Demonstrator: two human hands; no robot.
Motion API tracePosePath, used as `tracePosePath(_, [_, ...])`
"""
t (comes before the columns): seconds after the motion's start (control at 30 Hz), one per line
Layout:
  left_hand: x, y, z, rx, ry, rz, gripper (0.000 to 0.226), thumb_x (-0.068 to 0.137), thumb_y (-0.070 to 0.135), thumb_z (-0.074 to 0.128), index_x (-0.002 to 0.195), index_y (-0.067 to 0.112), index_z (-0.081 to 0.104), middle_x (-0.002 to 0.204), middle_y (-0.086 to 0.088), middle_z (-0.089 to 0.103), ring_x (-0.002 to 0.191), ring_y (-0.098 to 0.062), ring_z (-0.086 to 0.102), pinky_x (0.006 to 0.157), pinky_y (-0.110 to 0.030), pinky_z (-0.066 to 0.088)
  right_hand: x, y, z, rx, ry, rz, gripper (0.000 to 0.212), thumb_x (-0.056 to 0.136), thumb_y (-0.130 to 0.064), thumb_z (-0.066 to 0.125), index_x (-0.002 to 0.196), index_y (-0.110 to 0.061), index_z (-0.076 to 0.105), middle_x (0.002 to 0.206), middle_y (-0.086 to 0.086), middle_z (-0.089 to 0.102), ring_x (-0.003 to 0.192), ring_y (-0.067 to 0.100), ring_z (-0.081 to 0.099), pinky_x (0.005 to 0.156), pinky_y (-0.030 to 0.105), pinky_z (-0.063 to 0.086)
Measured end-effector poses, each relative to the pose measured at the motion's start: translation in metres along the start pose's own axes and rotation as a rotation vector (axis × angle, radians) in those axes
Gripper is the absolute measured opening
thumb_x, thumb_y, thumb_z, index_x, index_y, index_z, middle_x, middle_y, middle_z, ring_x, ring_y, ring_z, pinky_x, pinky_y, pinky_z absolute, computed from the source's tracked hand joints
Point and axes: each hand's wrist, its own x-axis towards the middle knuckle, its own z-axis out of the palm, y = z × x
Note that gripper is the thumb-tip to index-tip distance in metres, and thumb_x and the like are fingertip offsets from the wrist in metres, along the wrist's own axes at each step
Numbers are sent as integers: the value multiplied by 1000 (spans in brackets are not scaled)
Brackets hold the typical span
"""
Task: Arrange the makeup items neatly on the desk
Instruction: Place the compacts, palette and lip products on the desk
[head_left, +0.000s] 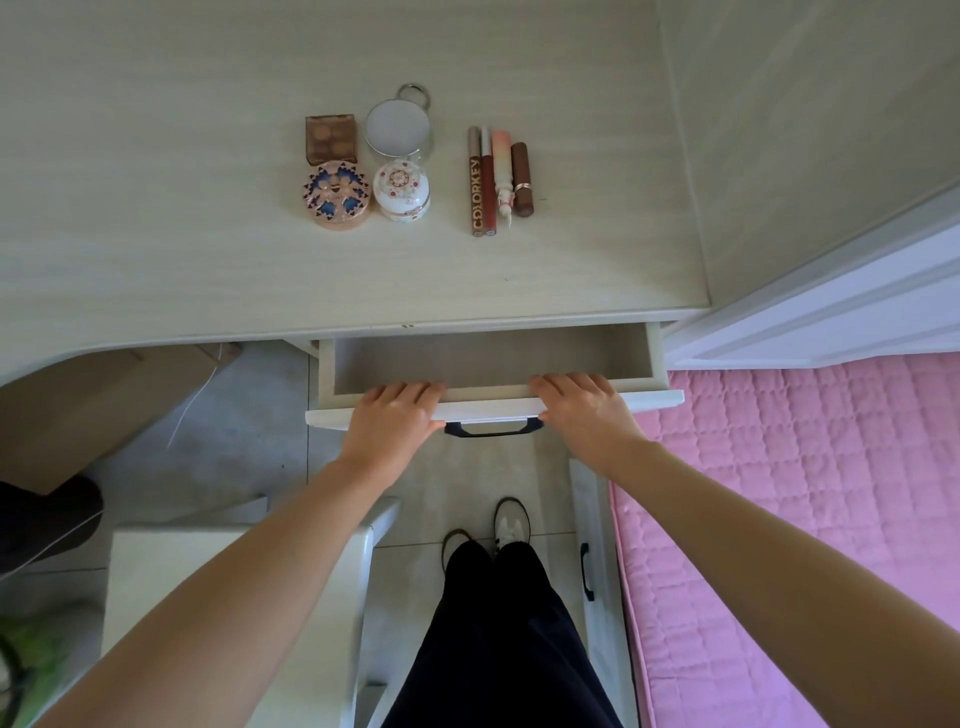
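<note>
Both hands sit on the front panel of an open drawer (488, 364) at the middle of the frame. The left hand (396, 421) grips the panel's top edge left of the dark handle (493, 428), fingers curled over into the drawer and thumb against the front face. The right hand (584, 410) grips the same edge just right of the handle in the same way. What shows of the drawer's inside is bare grey-brown lining.

The makeup sits on the pale desk (156, 208) in the upper middle of the frame, in two groups. On the left is a tight square of four: a brown eyeshadow palette (330, 138) at upper left, a round mirror (397, 127) with a metal ring at upper right, a round compact (337, 194) with a blue and gold pattern at lower left, and a white flowered jar (401, 190) at lower right. To their right, set apart by a gap, four slim pieces lie side by side, touching: a gold tube (476, 182) printed COLORKEY, a red lip gloss (488, 182), a pink and cream stick (503, 169), and a brown lipstick (522, 179).

A pink quilted bed (805, 493) fills the right side. A white chair (234, 571) stands at lower left, and the person's dark trousers (498, 649) and shoes (511, 522) show at bottom centre.
</note>
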Motion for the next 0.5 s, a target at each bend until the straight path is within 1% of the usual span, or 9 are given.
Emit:
tracePosePath(0.17, [15, -8, 1, -15, 25, 1, 48, 61, 32, 88, 101, 11, 70, 85, -4, 72, 73, -27, 68, 66, -32, 55, 14, 6, -5, 3, 34, -2, 45, 98, -32, 41, 140, -16, 36, 132, 1, 51, 117, 26, 49, 100, 37, 35])
tracePosePath(0.4, [25, -10, 3, -64, 47, -89, 46, 65, 28, 86, 105, 12, 70, 90, -4, 71, 78, -28, 66, 75, -35, 54, 26, 11, -8, 28, 103, 7, 46, 95, -31, 50, 136, -13, 45, 125, 7, 58, 111, 31, 54, 97, 41, 38])
tracePosePath(0.43, [25, -9, 3, -87, 41, -108, 46, 66, 27, 86, 106, 12, 69, 91, -4, 71, 80, -29, 65, 77, -36, 54, 26, 12, -8, 51, 123, 7, 45, 94, -29, 53, 135, -11, 47, 123, 9, 60, 110, 33, 55, 97, 42, 39])
tracePosePath(0.5, [24, -5, 1, -217, 31, -208, 41, 71, 22, 82, 108, 10, 68, 97, -6, 70, 88, -30, 63, 81, -38, 52, 23, 10, -8, 132, 193, 2, 42, 90, -19, 59, 130, -6, 54, 120, 14, 62, 109, 36, 56, 101, 47, 39])
